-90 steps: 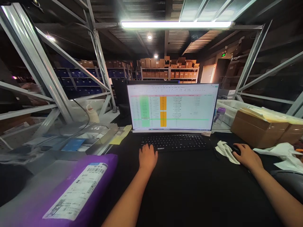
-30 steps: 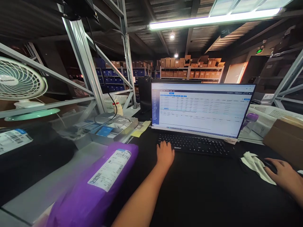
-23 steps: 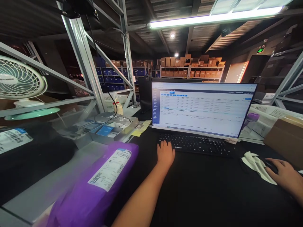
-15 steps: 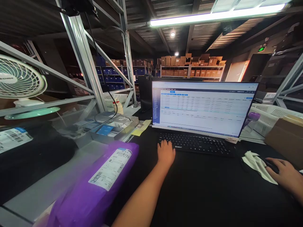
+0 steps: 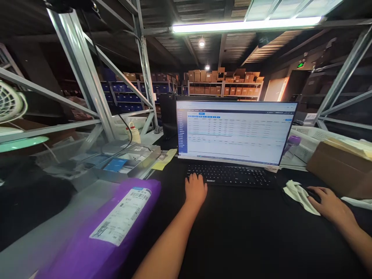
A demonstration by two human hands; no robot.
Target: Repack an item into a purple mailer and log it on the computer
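My left hand (image 5: 196, 190) rests at the left end of a black keyboard (image 5: 229, 176), its fingers stretched over the keys and holding nothing. Over on the right, my right hand (image 5: 329, 203) is curved around a dark computer mouse (image 5: 314, 194), which is partly hidden under the fingers. A pale crumpled cloth (image 5: 298, 193) lies against the mouse's left side. Behind the keyboard stands a lit monitor (image 5: 235, 133) with a table of small text, too fine to read. Left of my forearm lies a purple plastic parcel (image 5: 84, 221) with a white shipping label (image 5: 122, 215).
A grey tray (image 5: 136, 170) holding small items stands behind the parcel, beside a yellow paper (image 5: 164, 161). On the right are an open cardboard box (image 5: 334, 166) and a white perforated basket (image 5: 308, 135). A metal rack post (image 5: 84, 69) rises at left, near a fan (image 5: 10, 102).
The view has turned slightly to the right, so everything sits further left in it. Both hands stay at the keyboard and the mouse.
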